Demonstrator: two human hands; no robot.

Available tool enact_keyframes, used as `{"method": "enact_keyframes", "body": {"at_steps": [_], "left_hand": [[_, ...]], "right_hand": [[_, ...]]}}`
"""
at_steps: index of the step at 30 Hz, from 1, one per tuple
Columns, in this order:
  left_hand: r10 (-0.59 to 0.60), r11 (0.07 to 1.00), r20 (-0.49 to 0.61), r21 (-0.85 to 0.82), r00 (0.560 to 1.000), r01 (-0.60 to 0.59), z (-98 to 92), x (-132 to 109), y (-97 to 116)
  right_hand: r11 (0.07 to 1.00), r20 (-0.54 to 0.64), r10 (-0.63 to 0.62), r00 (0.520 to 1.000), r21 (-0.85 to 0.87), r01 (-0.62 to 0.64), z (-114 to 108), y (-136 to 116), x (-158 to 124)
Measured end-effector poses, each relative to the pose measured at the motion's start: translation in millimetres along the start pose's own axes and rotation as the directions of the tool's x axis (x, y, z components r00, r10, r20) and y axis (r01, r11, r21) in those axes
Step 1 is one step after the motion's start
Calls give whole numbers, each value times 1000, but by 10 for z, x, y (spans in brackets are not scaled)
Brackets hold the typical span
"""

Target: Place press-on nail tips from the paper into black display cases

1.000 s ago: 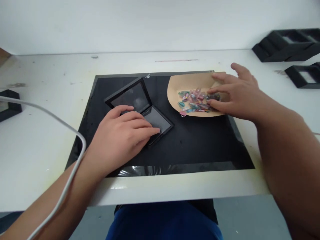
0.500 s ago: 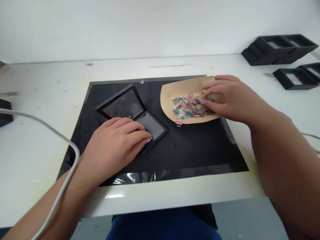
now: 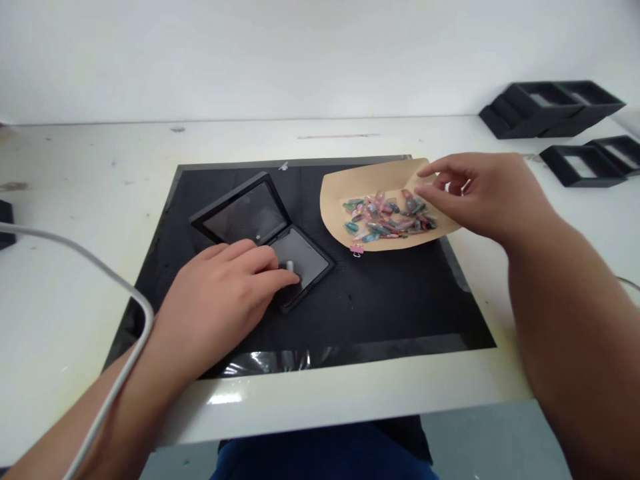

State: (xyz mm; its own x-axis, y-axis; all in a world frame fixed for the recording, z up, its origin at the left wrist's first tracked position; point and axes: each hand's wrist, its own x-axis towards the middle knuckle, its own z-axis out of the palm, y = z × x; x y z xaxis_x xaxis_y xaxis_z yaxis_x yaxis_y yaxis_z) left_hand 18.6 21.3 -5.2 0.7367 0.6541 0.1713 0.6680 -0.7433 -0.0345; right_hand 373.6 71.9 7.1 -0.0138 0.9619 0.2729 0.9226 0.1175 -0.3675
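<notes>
A black hinged case point(image 3: 313, 255) lies unfolded on the black mat, with a dark glossy panel in each half. My left hand point(image 3: 227, 293) lies over its near left part, index finger stretched onto the lower panel; the thumb is mostly hidden. Beside that fingertip shows a small whitish piece point(image 3: 290, 265), too small to name. A tan paper tray point(image 3: 333, 180) holds a heap of glossy, nail-shaped pieces point(image 3: 380, 217) in pink, green and clear tones. Over the tray's right end hovers my right hand point(image 3: 475, 193), thumb and index tips slightly apart, nothing visible between them.
A pink binder clip point(image 3: 357, 251) sits at the tray's near edge. Black open frames point(image 3: 550, 107) are stacked at the back right, with more frames point(image 3: 583, 165) below them. A white cable point(image 3: 100, 253) crosses my left forearm. The black mat point(image 3: 390, 307) covers the table's middle.
My right hand has lifted out of the heap of pieces and moved slightly right. My left index finger has shifted a little on the panel, and the whitish piece now shows more.
</notes>
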Motion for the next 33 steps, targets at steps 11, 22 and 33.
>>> {"method": "enact_keyframes", "body": {"at_steps": [11,22,33], "left_hand": [[-41,998,-97,-45,994,37,31,0,139],[-60,982,-197,-186,979,23,7,34,200],[-53,952,-186,-306,981,-7,23,80,238]], "right_hand": [[965,244,-162,956,-162,205,109,181,63],[998,111,-51,993,42,46,0,39,7],[978,24,-68,997,198,61,-61,-47,-39]]}}
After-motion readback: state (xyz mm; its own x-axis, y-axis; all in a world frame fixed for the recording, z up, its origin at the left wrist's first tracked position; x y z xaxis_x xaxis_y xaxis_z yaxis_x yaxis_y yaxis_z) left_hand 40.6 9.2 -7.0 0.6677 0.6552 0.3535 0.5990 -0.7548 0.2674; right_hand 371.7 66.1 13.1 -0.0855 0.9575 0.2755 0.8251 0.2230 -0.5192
